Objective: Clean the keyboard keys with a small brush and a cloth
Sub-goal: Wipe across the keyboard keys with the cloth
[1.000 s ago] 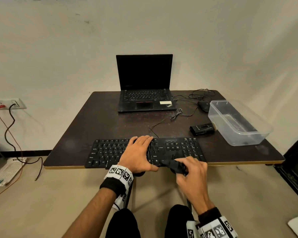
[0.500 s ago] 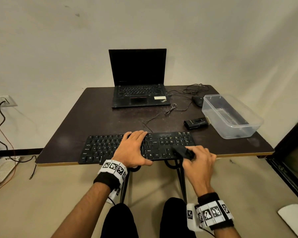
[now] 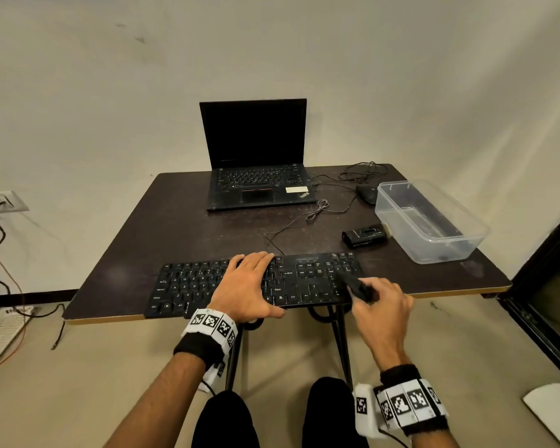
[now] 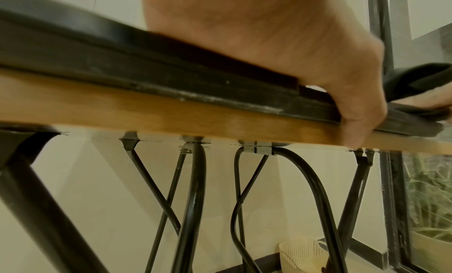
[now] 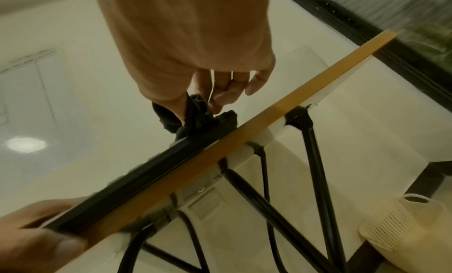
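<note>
Cloth (image 3: 360,288), dark and crumpled, bunched in the curled fingers of the right hand (image 3: 382,310), pressed on the keyboard (image 3: 317,282) at its right end. Keyboard's long axis runs leftward from those fingers (unwiped keys, I judge, that way). Left hand (image 3: 243,287) lies flat, fingers straight, pinning the matte black keys mid-board. Brush (image 3: 366,235), apparently, lies beyond, untouched.

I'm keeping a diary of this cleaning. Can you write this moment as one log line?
step: wiping keys | left hand: flat on keyboard | right hand: pinching dark cloth at keyboard's right end
</note>
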Demonstrator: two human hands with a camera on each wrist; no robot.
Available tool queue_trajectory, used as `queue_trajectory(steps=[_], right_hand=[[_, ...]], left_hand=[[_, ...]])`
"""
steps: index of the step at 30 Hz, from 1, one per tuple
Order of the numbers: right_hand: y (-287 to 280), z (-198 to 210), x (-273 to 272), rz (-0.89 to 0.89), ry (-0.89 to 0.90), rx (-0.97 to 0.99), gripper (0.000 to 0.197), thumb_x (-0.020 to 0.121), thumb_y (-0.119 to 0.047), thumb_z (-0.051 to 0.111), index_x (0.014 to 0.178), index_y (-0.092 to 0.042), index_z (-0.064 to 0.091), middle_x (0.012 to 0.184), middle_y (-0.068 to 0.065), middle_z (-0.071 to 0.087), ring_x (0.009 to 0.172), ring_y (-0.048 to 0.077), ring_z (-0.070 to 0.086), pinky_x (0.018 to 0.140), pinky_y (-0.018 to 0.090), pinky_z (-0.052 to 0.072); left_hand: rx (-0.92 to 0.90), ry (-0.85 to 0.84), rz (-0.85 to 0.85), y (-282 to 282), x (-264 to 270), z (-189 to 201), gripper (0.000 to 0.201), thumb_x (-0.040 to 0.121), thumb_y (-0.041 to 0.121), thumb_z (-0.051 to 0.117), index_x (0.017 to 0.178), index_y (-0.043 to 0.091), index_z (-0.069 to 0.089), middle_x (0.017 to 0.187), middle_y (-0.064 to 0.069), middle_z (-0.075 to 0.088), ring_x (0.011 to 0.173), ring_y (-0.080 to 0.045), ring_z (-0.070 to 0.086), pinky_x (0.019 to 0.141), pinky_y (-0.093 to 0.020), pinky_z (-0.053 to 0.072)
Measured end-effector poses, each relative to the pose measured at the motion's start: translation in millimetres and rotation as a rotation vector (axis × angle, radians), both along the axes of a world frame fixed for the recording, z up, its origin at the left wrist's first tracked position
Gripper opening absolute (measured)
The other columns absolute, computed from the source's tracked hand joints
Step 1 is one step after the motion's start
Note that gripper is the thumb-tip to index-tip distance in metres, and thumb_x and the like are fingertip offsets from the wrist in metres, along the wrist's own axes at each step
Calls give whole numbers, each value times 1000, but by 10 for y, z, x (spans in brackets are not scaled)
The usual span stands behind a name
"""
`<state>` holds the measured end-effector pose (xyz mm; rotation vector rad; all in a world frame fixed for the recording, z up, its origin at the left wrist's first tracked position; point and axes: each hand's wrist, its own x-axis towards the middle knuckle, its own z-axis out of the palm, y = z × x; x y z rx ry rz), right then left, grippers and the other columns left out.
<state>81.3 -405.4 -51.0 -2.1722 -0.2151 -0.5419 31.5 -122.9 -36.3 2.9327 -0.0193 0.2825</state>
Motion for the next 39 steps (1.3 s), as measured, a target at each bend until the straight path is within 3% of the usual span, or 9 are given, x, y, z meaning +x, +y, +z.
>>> queue_trajectory(steps=[11,14,19,24,29,35,39], right_hand=[[3,98,138,-42,92,-35,14,81,-11,85,86,-21,76,85,-4,72,81,21,55,85,37,29],[-120,92,64,-7,108,-52,15,82,-16,87,81,-25,74,79,-9,69,78,23,61,85,39,32],[-27,214,311,-12,183,-38,11,84,-16,84,82,-24,76,81,-4,74,82,27,66,95,46,43],[-51,198,334,26,218,-99,13,87,-21,83,81,-28,74,77,-9,73,80,24,67,93,43,40],[192,411,594,3,223,-157,13,87,-14,77,92,-25,79,85,1,78,89,32,70,94,45,48],[421,527,757,27,261,-250,24,91,-13,74,112,-22,81,108,8,79,110,35,69,102,43,48],[456,547,771,90,300,-255,17,92,-15,75,107,-20,81,107,8,78,112,33,68,105,44,49]], left_hand=[[-20,-13,-3,-15,-29,16,128,58,83,63,162,17,31,163,3,36,152,-13,30,131,-41,7],[-26,-18,-8,-12,-25,10,128,57,83,63,162,16,31,164,3,36,152,-14,30,131,-42,8],[-31,-20,-10,-3,-29,21,128,56,84,62,161,16,33,163,4,37,151,-12,30,130,-40,7],[-47,-19,-11,-27,-43,38,128,58,82,67,162,17,31,163,4,36,150,-14,30,131,-40,8],[-33,-5,-11,-26,-35,59,129,56,82,66,162,18,30,164,6,34,151,-12,28,130,-40,8],[-35,-4,-10,-39,-26,61,128,56,82,65,163,19,29,164,7,34,152,-11,28,130,-39,6],[-30,2,-3,-29,-25,59,128,57,83,64,163,21,29,164,8,33,151,-10,27,130,-39,6]])
